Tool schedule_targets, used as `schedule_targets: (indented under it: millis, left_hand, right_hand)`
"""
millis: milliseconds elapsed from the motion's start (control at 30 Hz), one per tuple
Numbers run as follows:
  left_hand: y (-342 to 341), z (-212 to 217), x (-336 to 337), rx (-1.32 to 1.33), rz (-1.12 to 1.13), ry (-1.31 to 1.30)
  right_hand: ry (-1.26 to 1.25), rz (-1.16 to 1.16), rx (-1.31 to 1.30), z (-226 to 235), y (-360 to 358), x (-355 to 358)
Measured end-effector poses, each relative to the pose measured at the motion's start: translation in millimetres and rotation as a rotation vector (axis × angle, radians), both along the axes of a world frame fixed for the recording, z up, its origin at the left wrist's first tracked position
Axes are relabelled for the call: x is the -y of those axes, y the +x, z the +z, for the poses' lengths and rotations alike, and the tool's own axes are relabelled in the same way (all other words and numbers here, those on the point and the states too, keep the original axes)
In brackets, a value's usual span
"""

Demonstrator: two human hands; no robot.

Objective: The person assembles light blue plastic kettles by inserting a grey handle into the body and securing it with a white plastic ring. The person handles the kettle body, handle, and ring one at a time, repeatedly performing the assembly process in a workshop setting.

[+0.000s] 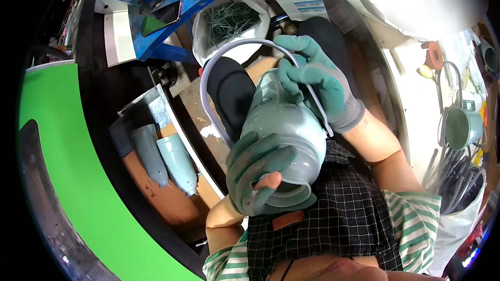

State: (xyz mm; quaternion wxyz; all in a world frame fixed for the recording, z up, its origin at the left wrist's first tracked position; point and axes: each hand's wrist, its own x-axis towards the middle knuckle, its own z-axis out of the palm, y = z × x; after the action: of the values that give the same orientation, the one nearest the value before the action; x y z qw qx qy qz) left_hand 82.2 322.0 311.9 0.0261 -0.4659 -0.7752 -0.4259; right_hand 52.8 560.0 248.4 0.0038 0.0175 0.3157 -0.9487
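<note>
Green panel (pixel 67 135) is parked far left, then two plastic sleeves (pixel 177 161), one greyer, are left lying in a brown-bottomed tray (pixel 153 198). A white bag (pixel 202 39) of green shreds is set beyond the knees. The jug mouth is cupped by the gloved left hand (pixel 255 171), with the pale green jug (pixel 284 125) held over the lap. The handle (pixel 205 83) is grasped by the right hand (pixel 320 75); seemingly it's being fitted. Its left end is blocked by the left hand, so seating can't be told; steady support's probably needed. Another pot (pixel 463 130) is seen far right.

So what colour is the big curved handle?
The curved handle is pale greyish lavender, clearest in the head view.
</note>
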Motion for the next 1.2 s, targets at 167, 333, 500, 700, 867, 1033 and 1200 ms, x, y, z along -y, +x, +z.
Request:
schedule_targets:
  millis: [167,333,500,700,867,1033,1200]
  left_hand:
    - [-10,5,5,0.031,-0.102,-0.003]
    - [2,-19,18,0.842,0.261,0.084]
    - [-21,-21,20,0.278,0.370,0.089]
    - [-67,-28,39,-0.130,0.677,0.114]
    - [-115,-59,49,-0.284,0.900,0.077]
    - [-97,-257,166,0.052,1.115,-0.261]
    - [-117,-296,289,-0.004,1.211,-0.739]
  right_hand:
    - [0.472,-0.284,-0.151,39,6,14]
    - [0.682,-0.130,-0.751,36,-2,-10]
    - [0.891,-0.575,0.055,-25,20,-70]
    - [0.084,-0.181,0.504,-40,113,-86]
    - [0.695,-0.467,0.549,-35,141,-215]
    - [1.207,-0.682,0.596,-32,164,-268]
    - [1.604,-0.900,0.618,-14,162,-309]
